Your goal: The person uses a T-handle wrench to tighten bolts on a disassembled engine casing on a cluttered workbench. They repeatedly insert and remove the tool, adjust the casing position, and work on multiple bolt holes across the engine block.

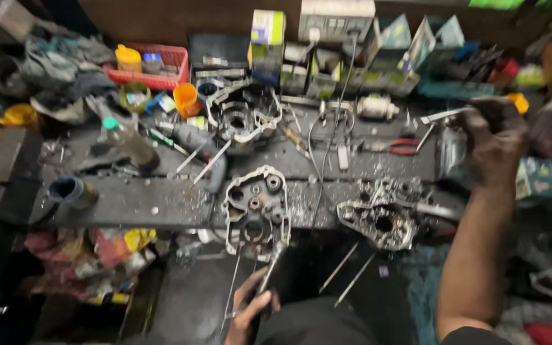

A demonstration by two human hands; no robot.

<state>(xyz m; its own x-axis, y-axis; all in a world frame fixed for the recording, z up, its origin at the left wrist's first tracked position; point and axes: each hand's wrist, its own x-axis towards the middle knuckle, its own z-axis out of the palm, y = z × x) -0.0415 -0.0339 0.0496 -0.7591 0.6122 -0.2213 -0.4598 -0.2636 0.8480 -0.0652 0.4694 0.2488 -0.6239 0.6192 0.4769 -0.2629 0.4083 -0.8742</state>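
Left hand [253,306] nearest, fingers clamped on a thin metal tool [269,268] whose tip sits at the bottom edge of the engine case half [255,211] on the bench edge [129,204]. Right hand [493,144] farther out, closed on a small metal piece [442,115]. Second case half [381,214] and third casing [244,115] lie stripped; nothing looks reassembled.

The workbench [129,201] is dark grey with pale metal shavings. The engine casing [255,211] at its near edge is dull silver with black stains. At far left, the basket [161,67] is red, the cup [186,99] orange, and the jar [128,59] yellow. The pliers [404,147] have red handles. The boxes [404,57] at far right are teal and white.
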